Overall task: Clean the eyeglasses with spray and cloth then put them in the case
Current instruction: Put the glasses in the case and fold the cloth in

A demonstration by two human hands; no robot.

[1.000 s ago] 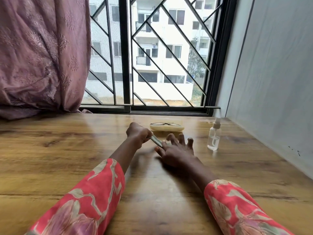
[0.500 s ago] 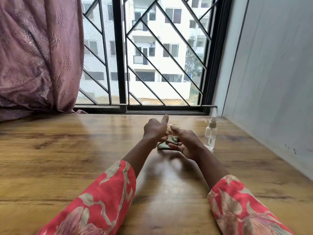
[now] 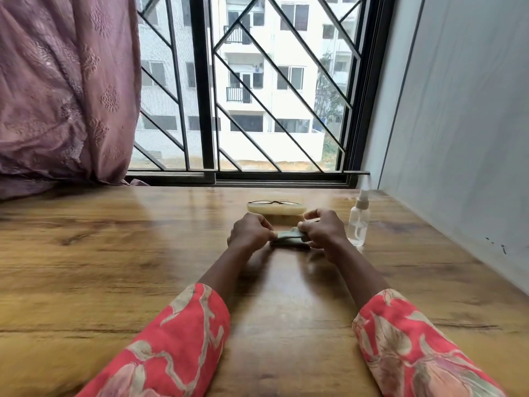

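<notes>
Both hands on cloth (image 3: pixel 289 237): left hand (image 3: pixel 249 231) and right hand (image 3: pixel 323 230) fingers curled, pinching opposite ends low over surface (image 3: pixel 114 267), probably unfolding it. Eyeglasses (image 3: pixel 275 202) sit atop case (image 3: pixel 276 209) behind, spray bottle (image 3: pixel 358 224) handy right.

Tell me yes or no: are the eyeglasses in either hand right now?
No: the eyeglasses lie on the case behind the hands, while the left hand and right hand grip the cloth.

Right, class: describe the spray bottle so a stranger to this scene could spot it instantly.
Start at the barred window behind the wooden table. Near the table's far right corner, by the grey wall, stands the spray bottle. It alone is upright and clear, right of both hands.
</notes>
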